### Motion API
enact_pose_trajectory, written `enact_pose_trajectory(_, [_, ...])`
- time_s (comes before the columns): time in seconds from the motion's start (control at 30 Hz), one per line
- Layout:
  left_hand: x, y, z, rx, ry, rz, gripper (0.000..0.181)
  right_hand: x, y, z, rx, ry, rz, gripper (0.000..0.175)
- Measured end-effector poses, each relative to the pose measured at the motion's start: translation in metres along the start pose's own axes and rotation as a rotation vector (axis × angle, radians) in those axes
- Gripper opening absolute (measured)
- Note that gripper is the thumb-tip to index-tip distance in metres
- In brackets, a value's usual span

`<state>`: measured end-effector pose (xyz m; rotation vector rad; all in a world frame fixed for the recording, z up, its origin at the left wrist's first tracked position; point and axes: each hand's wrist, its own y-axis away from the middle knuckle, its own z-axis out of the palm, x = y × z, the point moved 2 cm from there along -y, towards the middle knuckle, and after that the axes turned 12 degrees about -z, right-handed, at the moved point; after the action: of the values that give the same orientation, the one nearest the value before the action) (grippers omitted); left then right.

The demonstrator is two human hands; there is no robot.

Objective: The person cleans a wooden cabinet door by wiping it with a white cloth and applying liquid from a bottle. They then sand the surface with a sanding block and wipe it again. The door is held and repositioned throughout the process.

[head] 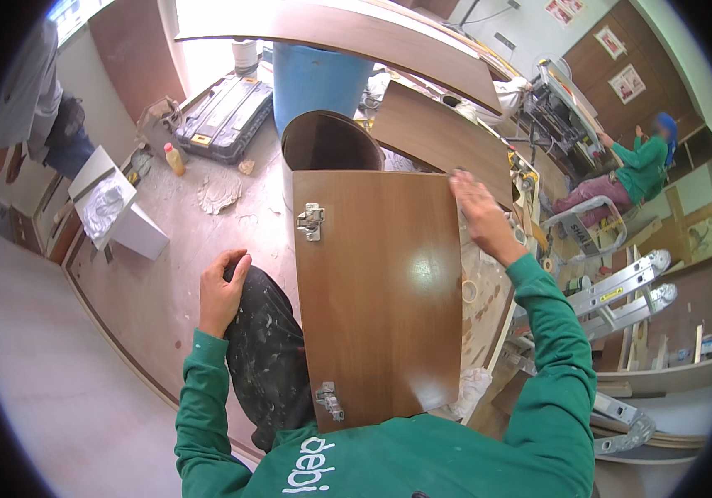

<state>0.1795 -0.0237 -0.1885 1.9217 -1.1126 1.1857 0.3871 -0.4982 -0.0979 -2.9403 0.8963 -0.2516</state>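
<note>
A brown wooden cabinet door [381, 292] lies before me, its near end against my body. Two metal concealed hinges, an upper one [311, 221] and a lower one [330, 401], are fitted along its left edge. My right hand [477, 208] is at the door's far right corner, fingers extended and close together; a small dark thing shows at the fingertips, too hidden to name. Over my left knee, away from the door, my left hand [224, 286] is loosely curled, with nothing visible in it. Beyond the door's far edge is the dark opening of a round container [331, 140].
Behind stands a blue barrel [318, 84], with long wooden boards [443, 134] beside it. A black tool case [225, 118] and a bottle [174, 159] are at the left. At the right are a folded aluminium ladder [617, 299] and a seated co-worker [639, 162]. Another person stands far left.
</note>
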Motion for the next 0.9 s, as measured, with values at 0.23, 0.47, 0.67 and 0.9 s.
enact_pose_trajectory(0.23, [0.083, -0.083, 0.029, -0.181, 0.081, 0.204, 0.033, -0.005, 0.121, -0.02, 0.199, -0.336, 0.375, 0.08])
enact_pose_trajectory(0.47, [0.094, -0.166, 0.072, -0.279, -0.35, 0.146, 0.068, -0.108, 0.184, -0.033, 0.55, -0.76, 0.614, 0.083])
enact_pose_trajectory(0.67, [0.123, -0.169, 0.094, -0.175, -0.632, 0.301, 0.099, -0.167, 0.243, -0.007, 0.712, -0.986, 0.877, 0.081])
enact_pose_trajectory(0.9, [0.17, -0.184, 0.178, -0.343, -0.886, 0.467, 0.12, -0.172, 0.238, -0.005, 0.762, -1.044, 0.931, 0.082])
